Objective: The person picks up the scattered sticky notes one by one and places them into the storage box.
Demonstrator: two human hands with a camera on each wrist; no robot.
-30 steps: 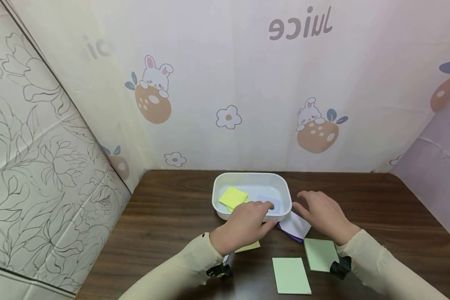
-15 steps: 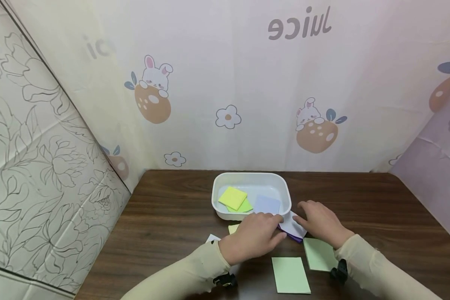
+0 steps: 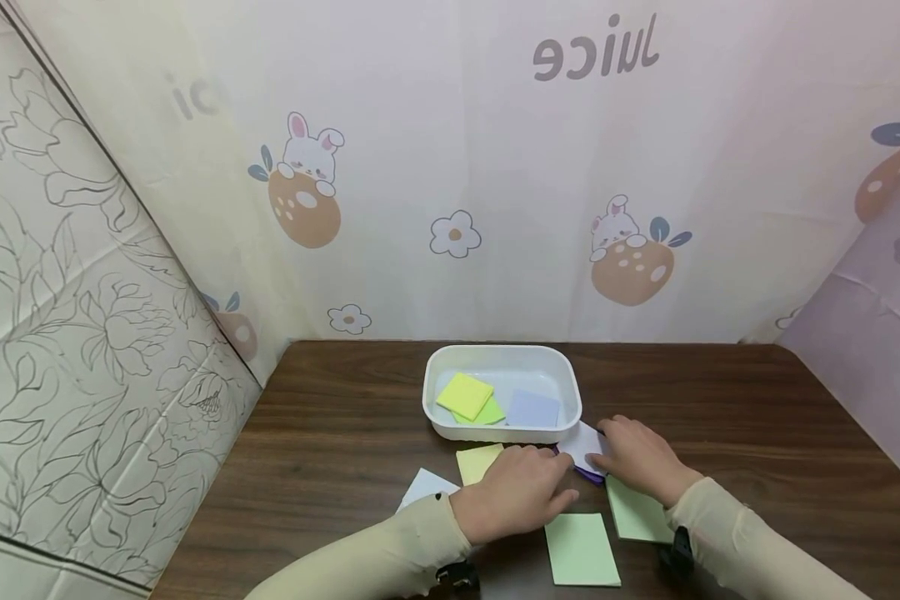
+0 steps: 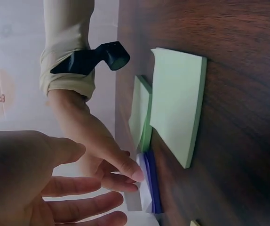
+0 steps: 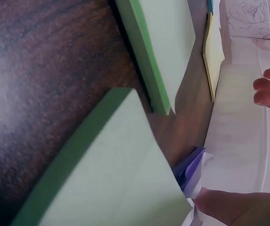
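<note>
The left hand (image 3: 521, 493) has drawn back from the white tray (image 3: 450, 425), fingers relaxed, while the right hand (image 3: 633, 461) presses the purple pad (image 3: 583, 446) just near of the tray; three pads lie inside, five remain on the tabletop (image 3: 330, 433).

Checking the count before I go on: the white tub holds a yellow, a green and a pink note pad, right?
Not quite. In the head view the white tub holds a yellow pad, a green pad under it and a pale blue pad, not a pink one.
</note>
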